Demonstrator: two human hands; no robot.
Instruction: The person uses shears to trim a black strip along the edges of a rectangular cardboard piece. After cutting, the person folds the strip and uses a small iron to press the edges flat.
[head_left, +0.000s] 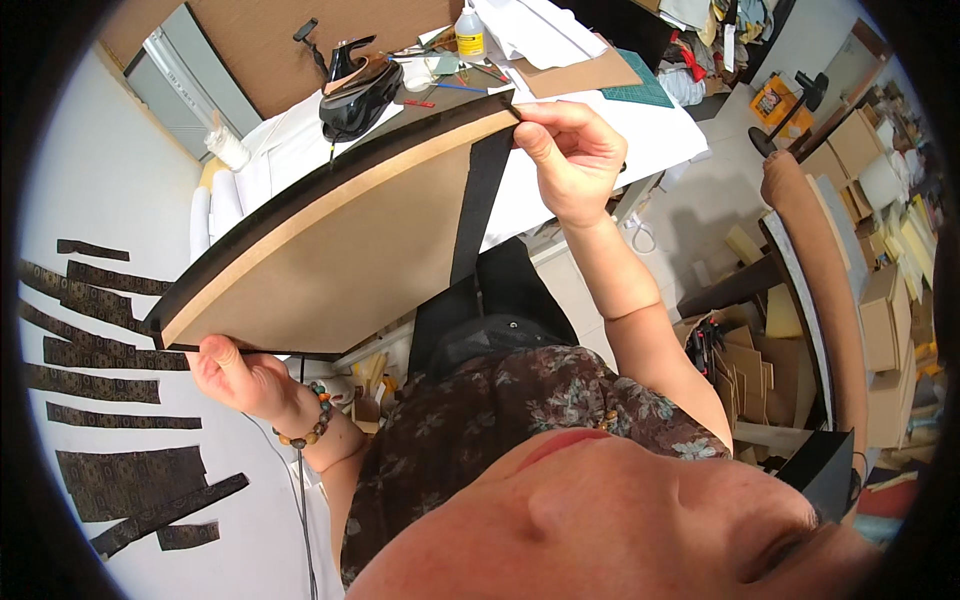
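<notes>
Between my two hands is a curved beige board panel [340,235], tilted above the table. Along its arched side runs a paler raised rim, with black edging around the outside and a black strip [480,195] down the right side. My left hand [235,375], below a beaded bracelet, pinches the panel's lower left corner between thumb and fingers. At the upper right corner, my right hand [575,160] grips the black edge, thumb in front. Part of the fingers on each hand is hidden by the panel.
Dark patterned strips [110,400] lie on the white surface at left. Beyond the panel, a black iron [362,100], a bottle with a yellow label [469,34] and a green cutting mat [640,82] rest on the white table. Cardboard pieces [885,315] crowd the right.
</notes>
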